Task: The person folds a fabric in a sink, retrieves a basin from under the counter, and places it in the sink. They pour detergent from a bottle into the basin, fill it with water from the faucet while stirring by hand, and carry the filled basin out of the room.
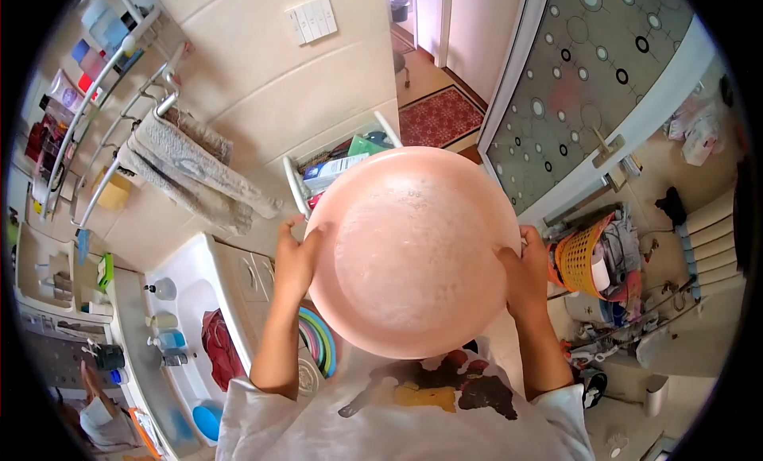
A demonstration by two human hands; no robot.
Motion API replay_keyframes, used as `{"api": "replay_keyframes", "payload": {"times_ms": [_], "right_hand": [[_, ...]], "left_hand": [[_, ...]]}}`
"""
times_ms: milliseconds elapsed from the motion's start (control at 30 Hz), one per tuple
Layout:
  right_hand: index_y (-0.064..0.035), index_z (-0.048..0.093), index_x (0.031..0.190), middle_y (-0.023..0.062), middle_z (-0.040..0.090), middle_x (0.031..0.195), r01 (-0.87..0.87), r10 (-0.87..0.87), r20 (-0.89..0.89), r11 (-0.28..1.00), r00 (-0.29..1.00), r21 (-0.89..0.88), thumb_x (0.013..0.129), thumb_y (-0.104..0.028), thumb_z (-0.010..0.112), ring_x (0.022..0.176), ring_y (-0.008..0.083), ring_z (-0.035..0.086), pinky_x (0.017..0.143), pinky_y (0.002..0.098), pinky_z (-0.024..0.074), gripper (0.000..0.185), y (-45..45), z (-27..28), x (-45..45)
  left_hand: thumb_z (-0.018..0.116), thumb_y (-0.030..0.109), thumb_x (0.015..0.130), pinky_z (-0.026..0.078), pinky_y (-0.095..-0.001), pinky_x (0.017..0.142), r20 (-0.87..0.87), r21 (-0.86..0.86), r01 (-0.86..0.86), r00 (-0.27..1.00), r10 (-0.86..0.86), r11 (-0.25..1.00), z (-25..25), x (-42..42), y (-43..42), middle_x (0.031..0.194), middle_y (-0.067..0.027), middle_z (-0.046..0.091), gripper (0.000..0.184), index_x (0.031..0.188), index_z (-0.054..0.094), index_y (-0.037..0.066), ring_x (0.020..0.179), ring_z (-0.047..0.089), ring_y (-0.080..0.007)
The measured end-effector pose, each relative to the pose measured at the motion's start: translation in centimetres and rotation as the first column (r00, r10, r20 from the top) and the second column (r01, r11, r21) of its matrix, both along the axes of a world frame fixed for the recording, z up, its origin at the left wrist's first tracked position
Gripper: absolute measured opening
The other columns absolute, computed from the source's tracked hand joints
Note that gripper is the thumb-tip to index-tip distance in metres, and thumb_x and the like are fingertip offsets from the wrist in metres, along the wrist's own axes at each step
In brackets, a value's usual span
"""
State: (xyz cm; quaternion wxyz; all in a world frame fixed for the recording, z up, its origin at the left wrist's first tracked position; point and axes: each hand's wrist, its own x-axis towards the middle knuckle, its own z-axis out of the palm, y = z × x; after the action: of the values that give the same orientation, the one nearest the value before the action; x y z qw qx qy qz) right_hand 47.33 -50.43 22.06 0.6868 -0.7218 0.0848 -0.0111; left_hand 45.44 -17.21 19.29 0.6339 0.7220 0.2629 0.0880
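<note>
A large round pink basin (413, 254) is held up in front of my body, its inside facing me, with wet-looking marks or suds on its bottom. My left hand (296, 258) grips its left rim, thumb on the inner side. On the right rim my right hand (526, 272) has the same kind of hold, its thumb inside and the other fingers mostly hidden behind the rim.
White sink counter (191, 282) with bottles, a dark red cloth (220, 350) and a blue bowl (207, 420) at left. Towels (195, 171) hang from a rack. A patterned glass door (580, 87) and yellow basket (582, 258) are at right; a red mat (442, 123) lies beyond.
</note>
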Motion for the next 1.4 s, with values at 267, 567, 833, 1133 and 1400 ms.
{"api": "replay_keyframes", "payload": {"times_ms": [267,567,833,1133,1400], "right_hand": [[0.0045,0.041,0.120,0.0145,0.064,0.097,-0.005,0.013,-0.053,0.990,0.999,0.138,0.086,-0.011,0.061,0.083,0.0150,0.062,0.068,0.0262,0.0498,0.043,-1.9,3.0,2.7],[0.0042,0.045,0.121,0.0146,0.063,0.105,-0.010,0.032,-0.078,0.963,0.996,0.269,0.082,-0.003,0.060,0.090,0.0186,0.063,0.082,0.0301,0.0508,0.042,-0.7,5.8,12.5],[0.0054,0.054,0.107,0.0130,0.063,0.098,0.022,-0.010,-0.051,0.972,0.999,0.233,0.075,-0.003,0.063,0.084,0.0187,0.061,0.077,0.0276,0.0489,0.034,0.7,8.3,20.0],[0.0062,0.056,0.106,0.0107,0.064,0.098,0.041,-0.051,0.062,0.989,0.997,0.143,0.077,-0.011,0.065,0.087,0.0170,0.058,0.080,0.0282,0.0463,0.035,1.0,7.9,24.8],[-0.0050,0.056,0.129,0.0185,0.059,0.123,0.000,-0.096,-0.168,0.870,0.981,-0.494,0.077,-0.026,0.066,0.106,0.0347,0.060,0.086,0.0499,0.0485,0.057,-2.0,6.8,28.3]], "left_hand": [[0.064,0.006,0.088,0.053,-0.0286,0.080,0.243,0.098,0.080,0.965,-0.102,0.992,4.0,9.4,-0.7,0.120,-0.0180,0.059,0.078,0.154,0.023,0.003,0.092,0.064,-0.0186],[0.052,-0.003,0.082,0.038,-0.0177,0.057,0.259,-0.059,0.083,0.964,-0.065,0.995,10.8,16.3,0.7,0.101,-0.0036,0.055,0.078,0.155,0.028,0.012,0.061,0.043,-0.0019],[0.049,-0.002,0.085,0.036,-0.0183,0.056,0.269,-0.069,0.108,0.959,-0.085,0.992,13.3,20.6,1.5,0.093,-0.0018,0.060,0.076,0.156,0.027,0.015,0.059,0.039,-0.0026],[0.050,0.003,0.090,0.036,-0.0205,0.052,0.158,0.113,0.137,0.975,-0.154,0.984,14.8,25.9,2.3,0.072,0.0031,0.054,0.077,0.158,0.017,0.019,0.056,0.036,-0.0039],[0.053,0.013,0.093,0.039,-0.0303,0.077,0.257,0.307,0.066,0.955,-0.150,0.950,14.2,29.5,2.7,0.105,-0.0065,0.046,0.071,0.156,0.021,0.014,0.086,0.044,-0.0155]]}}
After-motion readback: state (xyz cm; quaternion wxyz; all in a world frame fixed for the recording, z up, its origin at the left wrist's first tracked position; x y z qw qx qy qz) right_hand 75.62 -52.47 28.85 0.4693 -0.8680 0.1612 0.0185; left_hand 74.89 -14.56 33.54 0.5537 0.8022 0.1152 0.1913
